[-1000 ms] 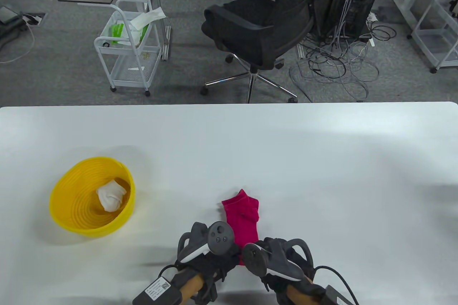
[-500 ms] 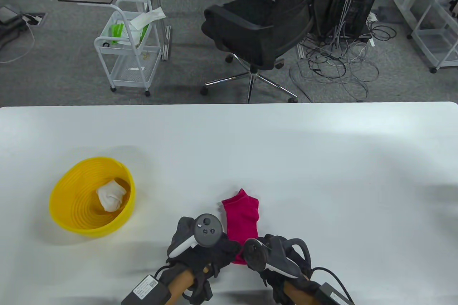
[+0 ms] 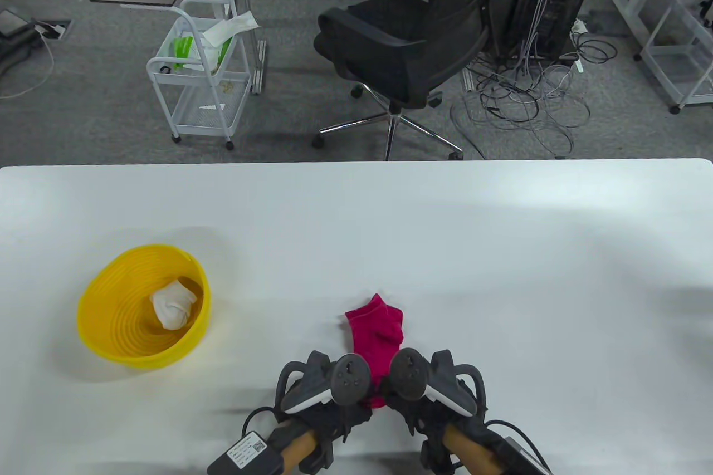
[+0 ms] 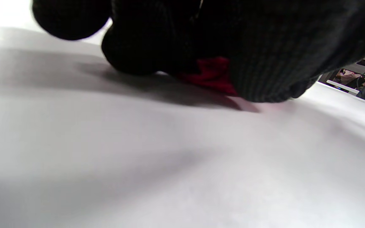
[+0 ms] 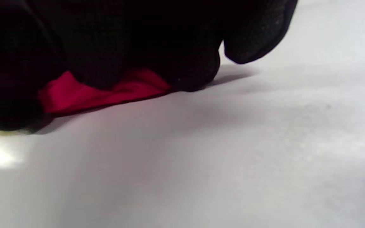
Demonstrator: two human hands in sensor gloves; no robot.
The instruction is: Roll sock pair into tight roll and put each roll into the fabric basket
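— Looking down at the table (image 3: 501, 252), where do the hands sit?

— Both are at the near edge, side by side. The left hand (image 3: 326, 391) and the right hand (image 3: 431, 388) meet over the near end of the pink sock pair (image 3: 376, 333), with their trackers nearly touching above it.

— And the sock itself?

— It lies flat on the white surface, its far end free and pointing away from the person, its near end hidden under the two gloves.

— What do the fingers do?

— In the left wrist view the black gloved fingers (image 4: 131, 53) are curled down onto the table, and a fold of the red fabric (image 4: 212, 74) shows tucked beneath them. In the right wrist view the fingers (image 5: 157, 60) are bent over the sock (image 5: 106, 90) as well, their tips pressing its edge against the surface.

— So each hand has hold of it?

— It looks that way; the gloves fill the wrist views, so whether the thumbs pinch underneath I cannot tell, but the fingers are curled over the cloth, not straight.

— Where is the basket?

— The yellow basket (image 3: 106, 330) stands well to the left of the hands, apart from the sock. A white sock roll (image 3: 174, 303) already lies inside it, against the right-hand wall
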